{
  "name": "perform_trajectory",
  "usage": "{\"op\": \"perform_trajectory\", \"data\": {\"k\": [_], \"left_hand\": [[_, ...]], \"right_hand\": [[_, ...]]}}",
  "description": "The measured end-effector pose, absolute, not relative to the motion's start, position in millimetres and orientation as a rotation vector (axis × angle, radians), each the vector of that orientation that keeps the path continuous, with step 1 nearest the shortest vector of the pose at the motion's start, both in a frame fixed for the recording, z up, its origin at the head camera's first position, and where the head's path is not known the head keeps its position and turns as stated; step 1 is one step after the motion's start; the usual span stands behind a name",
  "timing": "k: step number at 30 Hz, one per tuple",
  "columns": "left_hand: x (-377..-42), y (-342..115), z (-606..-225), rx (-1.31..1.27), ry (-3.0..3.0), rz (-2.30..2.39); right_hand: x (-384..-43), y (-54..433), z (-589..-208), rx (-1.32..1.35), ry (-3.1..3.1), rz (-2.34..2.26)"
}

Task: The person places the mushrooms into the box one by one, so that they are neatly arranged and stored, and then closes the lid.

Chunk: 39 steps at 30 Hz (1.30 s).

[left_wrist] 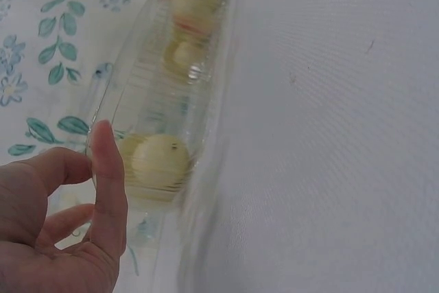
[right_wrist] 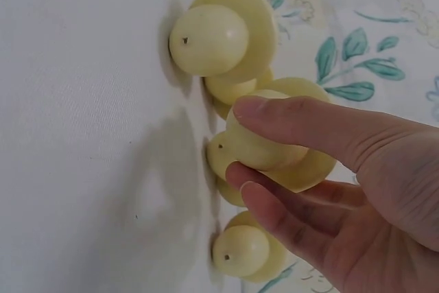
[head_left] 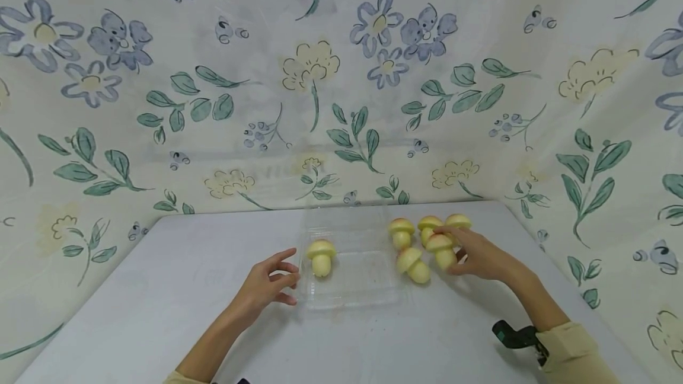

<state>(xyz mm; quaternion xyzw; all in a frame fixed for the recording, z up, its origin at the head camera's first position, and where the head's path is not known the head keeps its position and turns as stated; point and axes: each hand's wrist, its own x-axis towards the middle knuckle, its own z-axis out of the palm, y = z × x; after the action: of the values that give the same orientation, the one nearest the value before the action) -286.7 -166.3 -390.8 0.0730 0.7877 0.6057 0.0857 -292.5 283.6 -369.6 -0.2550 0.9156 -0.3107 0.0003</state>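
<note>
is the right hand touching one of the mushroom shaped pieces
Touching. The right wrist view shows the right hand with its thumb laid across the stem of a mushroom-shaped piece, no gap.

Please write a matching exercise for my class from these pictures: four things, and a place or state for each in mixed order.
1. Left hand
2. Right hand
3. Box
4. Backdrop

A. Floral-patterned
B. Holding a mushroom
C. Clear, with one mushroom inside
D. At the box's left side

Pairs: 1-D, 2-B, 3-C, 4-A
</note>
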Motion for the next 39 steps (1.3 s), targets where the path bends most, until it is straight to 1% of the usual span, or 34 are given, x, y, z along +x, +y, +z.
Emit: {"op": "perform_trajectory", "data": {"k": [6,16,33,39], "left_hand": [[-286.5,-166.6,-389.8,0.211,2.343,1.812],[-285.9,-167.3,-388.1,0.239,2.332,1.824],[-285.5,-168.8,-389.9,0.209,2.339,1.826],[-284.9,-169.5,-389.0,0.241,2.349,1.815]], "right_hand": [[-294.1,283.0,-370.7,-0.814,2.881,-0.986],[-291.9,280.2,-360.9,-0.843,2.876,-1.013],[-293.6,266.9,-356.5,-0.87,2.844,-1.096],[-294.3,258.0,-351.2,-0.89,2.832,-1.1]]}}
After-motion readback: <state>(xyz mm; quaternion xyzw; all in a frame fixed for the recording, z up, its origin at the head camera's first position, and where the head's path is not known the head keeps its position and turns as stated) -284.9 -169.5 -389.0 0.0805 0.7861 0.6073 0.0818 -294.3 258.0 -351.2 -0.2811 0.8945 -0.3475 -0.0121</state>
